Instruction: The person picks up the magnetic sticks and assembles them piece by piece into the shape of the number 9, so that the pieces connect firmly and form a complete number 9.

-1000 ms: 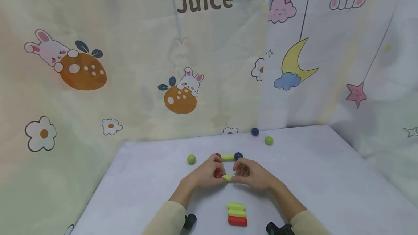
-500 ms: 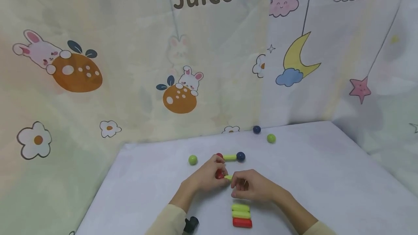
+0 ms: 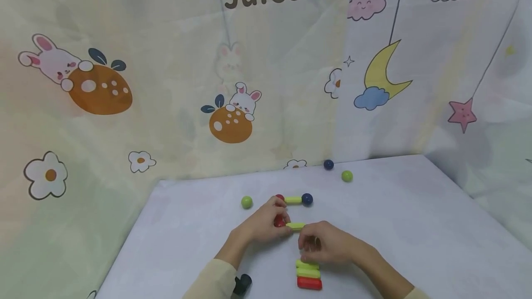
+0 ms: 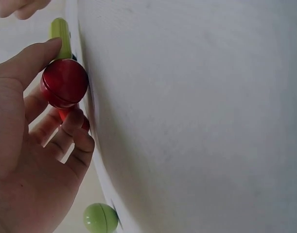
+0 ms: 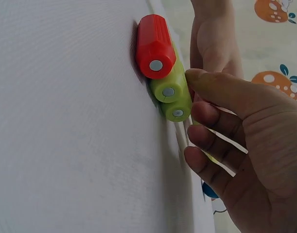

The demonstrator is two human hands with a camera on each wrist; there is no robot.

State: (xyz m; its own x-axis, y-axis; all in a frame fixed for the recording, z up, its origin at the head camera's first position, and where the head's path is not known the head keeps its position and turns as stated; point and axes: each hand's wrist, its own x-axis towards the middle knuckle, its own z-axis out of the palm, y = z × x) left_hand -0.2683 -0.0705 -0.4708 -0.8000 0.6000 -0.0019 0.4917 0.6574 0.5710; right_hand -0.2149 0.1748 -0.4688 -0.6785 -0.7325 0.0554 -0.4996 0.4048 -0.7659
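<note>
My left hand (image 3: 266,219) pinches a yellow-green magnetic rod (image 3: 296,226) close to the red ball (image 4: 65,83) at its end. A red rod (image 4: 64,112) shows behind that ball, partly covered by fingers. Farther back, a second yellow-green rod (image 3: 293,200) joins another red ball (image 3: 280,197) to a dark blue ball (image 3: 307,199). My right hand (image 3: 328,243), fingers loosely bent, has its thumb tip right at the nearest of two yellow-green rods (image 5: 177,110). These lie side by side with a red rod (image 5: 155,46), metal discs showing on their ends.
A green ball (image 3: 247,202) lies left of the joined pieces. Toward the back edge are another green ball (image 3: 347,176) and a dark blue ball (image 3: 328,164). A printed cloth (image 3: 174,82) hangs behind the white table (image 3: 415,225).
My right hand has let go of the held rod's right end and moved nearer to me, over the row of loose rods. The left hand keeps its hold; the head view has shifted slightly.
</note>
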